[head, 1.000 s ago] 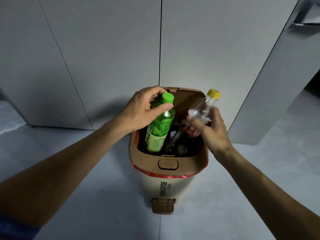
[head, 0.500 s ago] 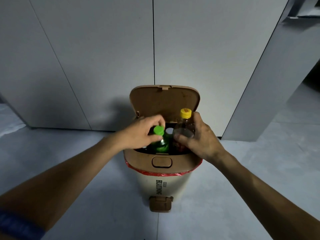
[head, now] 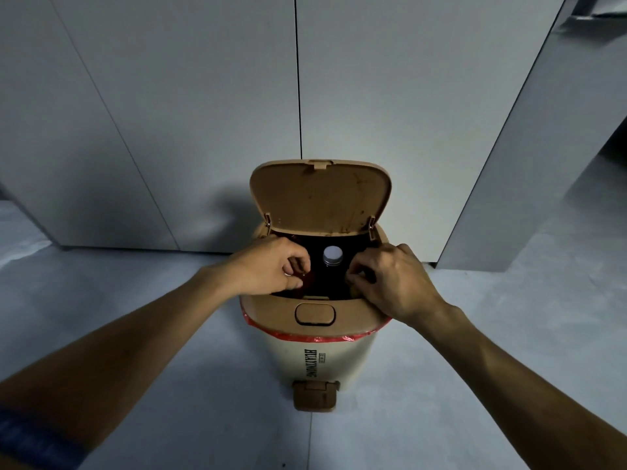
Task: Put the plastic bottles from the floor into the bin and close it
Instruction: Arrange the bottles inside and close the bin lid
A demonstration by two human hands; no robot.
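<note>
A cream pedal bin (head: 342, 357) with a tan rim stands on the floor, its tan lid (head: 320, 198) raised upright. My left hand (head: 271, 266) reaches into the left of the opening, my right hand (head: 393, 279) into the right. Both have their fingers curled downward inside the rim. Between them a dark bottle with a white cap (head: 332, 254) stands upright in the bin. The green-capped and yellow-capped bottles are out of sight, so what the fingers hold is hidden.
A red bag liner (head: 325, 338) shows under the rim. The tan foot pedal (head: 315, 395) sticks out at the bin's base toward me. Grey cabinet panels (head: 203, 113) stand close behind the bin, and one panel (head: 529, 164) juts forward on the right.
Both hands sank lower into the bin with the green-capped and yellow-capped bottles, which have dropped out of view. The white-capped bottle now shows between the hands.
</note>
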